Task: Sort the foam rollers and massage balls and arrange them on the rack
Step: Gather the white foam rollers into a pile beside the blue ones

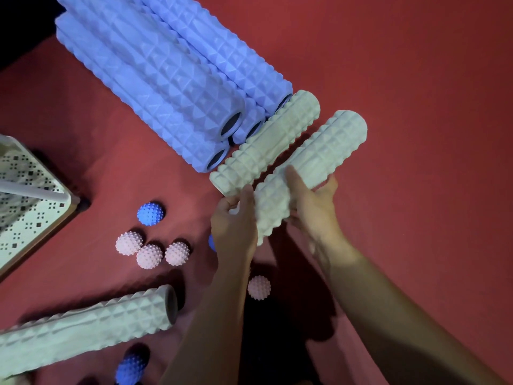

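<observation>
head view gives me both hands on one pale green roller (pixel 311 176): my left hand (pixel 234 226) curls round its near end and my right hand (pixel 313 201) clasps its middle, lifting it just beside a second pale green roller (pixel 263 145) on the red surface (pixel 416 107). stacked blue rollers (pixel 166 79) lie beyond (pink balls (pixel 150 250) and a blue ball (pixel 150 213) scattered lower left), near the white perforated rack (pixel 25 207).

Blue ridged foam rollers (pixel 166 79) stacked parallel top-left, two pale green rollers beside their ends, one (pixel 263 145) lying flat, other (pixel 311 173) gripped in both hands, third pale roller (pixel 88 323) bottom-left, three pink spiky balls (pixel 150 250) clustered mid-left, blue ball (pixel 151 213) just above.
</observation>
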